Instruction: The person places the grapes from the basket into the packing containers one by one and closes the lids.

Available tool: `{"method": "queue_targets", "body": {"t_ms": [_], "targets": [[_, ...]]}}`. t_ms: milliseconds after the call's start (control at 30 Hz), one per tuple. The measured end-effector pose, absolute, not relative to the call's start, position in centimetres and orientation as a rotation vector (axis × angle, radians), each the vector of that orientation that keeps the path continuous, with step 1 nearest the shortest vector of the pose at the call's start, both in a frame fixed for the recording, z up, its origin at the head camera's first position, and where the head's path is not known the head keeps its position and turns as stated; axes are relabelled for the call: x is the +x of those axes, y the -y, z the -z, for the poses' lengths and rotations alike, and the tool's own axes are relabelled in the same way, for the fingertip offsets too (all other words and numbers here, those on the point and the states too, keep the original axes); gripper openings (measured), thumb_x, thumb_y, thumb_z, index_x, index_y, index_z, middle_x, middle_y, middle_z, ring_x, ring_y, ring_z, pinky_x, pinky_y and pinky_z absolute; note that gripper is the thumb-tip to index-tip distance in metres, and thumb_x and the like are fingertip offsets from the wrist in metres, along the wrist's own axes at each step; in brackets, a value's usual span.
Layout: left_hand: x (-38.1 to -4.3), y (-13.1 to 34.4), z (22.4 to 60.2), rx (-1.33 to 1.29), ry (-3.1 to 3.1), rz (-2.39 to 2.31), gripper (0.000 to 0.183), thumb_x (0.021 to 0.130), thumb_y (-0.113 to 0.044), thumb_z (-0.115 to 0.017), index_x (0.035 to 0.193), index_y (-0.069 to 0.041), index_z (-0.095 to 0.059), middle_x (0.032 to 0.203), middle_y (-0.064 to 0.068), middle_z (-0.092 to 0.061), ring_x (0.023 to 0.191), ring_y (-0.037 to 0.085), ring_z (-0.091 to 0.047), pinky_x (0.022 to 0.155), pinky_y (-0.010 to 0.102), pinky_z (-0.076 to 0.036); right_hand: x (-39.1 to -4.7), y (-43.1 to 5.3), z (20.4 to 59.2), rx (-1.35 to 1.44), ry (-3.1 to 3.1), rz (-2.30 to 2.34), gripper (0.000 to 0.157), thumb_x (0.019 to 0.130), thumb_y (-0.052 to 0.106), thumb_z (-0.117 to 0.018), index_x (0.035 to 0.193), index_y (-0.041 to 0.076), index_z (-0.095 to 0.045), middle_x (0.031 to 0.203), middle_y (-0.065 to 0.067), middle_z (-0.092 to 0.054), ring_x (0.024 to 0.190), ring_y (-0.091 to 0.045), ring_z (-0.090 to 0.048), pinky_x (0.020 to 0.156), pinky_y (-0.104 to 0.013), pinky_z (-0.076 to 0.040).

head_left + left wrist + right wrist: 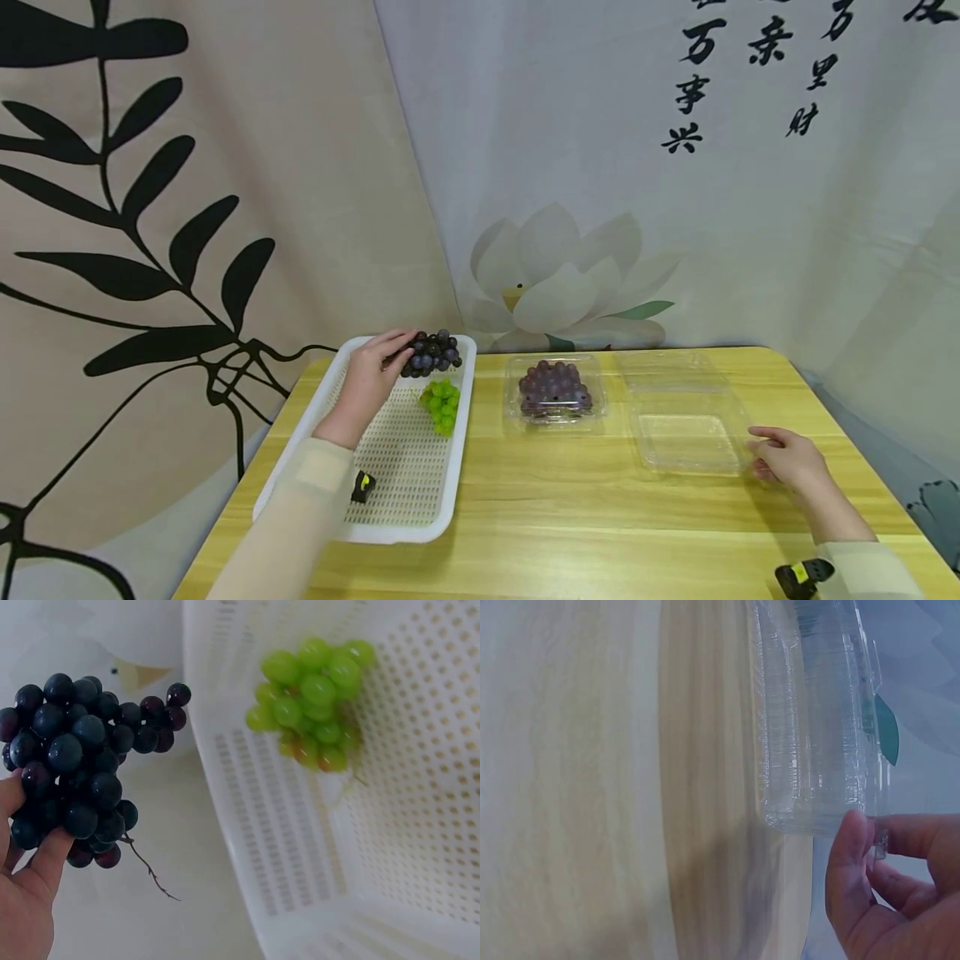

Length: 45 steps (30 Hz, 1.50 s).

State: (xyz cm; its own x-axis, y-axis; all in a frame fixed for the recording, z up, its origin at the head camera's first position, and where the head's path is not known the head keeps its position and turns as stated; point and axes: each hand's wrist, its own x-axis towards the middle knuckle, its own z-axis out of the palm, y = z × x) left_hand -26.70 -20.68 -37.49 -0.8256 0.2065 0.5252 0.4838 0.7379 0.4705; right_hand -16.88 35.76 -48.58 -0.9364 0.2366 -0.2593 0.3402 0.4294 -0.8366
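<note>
A bunch of dark grapes (431,353) is gripped by my left hand (372,379) above the far end of a white perforated basket (442,517). In the left wrist view the dark grapes (79,754) show a thin bare stem hanging down, with thumb and fingers against the berries. A bunch of green grapes (441,406) lies in the basket near its right wall. On the right, my right hand (789,460) pinches the edge of an open clear plastic box (686,442). The right wrist view shows thumb and finger on the box's rim (862,802).
A closed clear box (555,392) with purple grapes stands between the basket and the open box. The wooden table (570,533) ends at a printed cloth backdrop (570,167) behind. A black wrist camera strap (363,487) shows by the left sleeve.
</note>
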Motion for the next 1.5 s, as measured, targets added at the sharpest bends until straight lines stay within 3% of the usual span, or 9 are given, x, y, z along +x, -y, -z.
{"method": "queue_targets", "body": {"t_ms": [967, 1500], "targets": [[-26.9, 9.0, 36.1, -0.756, 2.391, 1.046, 0.031, 0.092, -0.014, -0.061, 0.123, -0.013, -0.065, 0.123, 0.003, -0.063, 0.103, 0.016, -0.063, 0.075, 0.022, -0.055, -16.9, -35.4, 48.5, 0.504, -2.542, 1.587, 0.053, 0.097, 0.015, -0.048, 0.137, -0.015, -0.032, 0.092, -0.011, -0.053, 0.067, -0.013, -0.061, 0.064, -0.030, -0.058], [-26.3, 2.8, 36.9, -0.834, 2.380, 1.154, 0.031, 0.092, -0.016, -0.060, 0.123, -0.014, -0.065, 0.122, 0.004, -0.063, 0.103, 0.015, -0.063, 0.075, 0.017, -0.054, -16.6, -35.4, 48.6, 0.506, -2.543, 1.587, 0.053, 0.097, 0.014, -0.047, 0.138, -0.016, -0.031, 0.097, -0.016, -0.057, 0.068, -0.012, -0.061, 0.065, -0.030, -0.058]]}}
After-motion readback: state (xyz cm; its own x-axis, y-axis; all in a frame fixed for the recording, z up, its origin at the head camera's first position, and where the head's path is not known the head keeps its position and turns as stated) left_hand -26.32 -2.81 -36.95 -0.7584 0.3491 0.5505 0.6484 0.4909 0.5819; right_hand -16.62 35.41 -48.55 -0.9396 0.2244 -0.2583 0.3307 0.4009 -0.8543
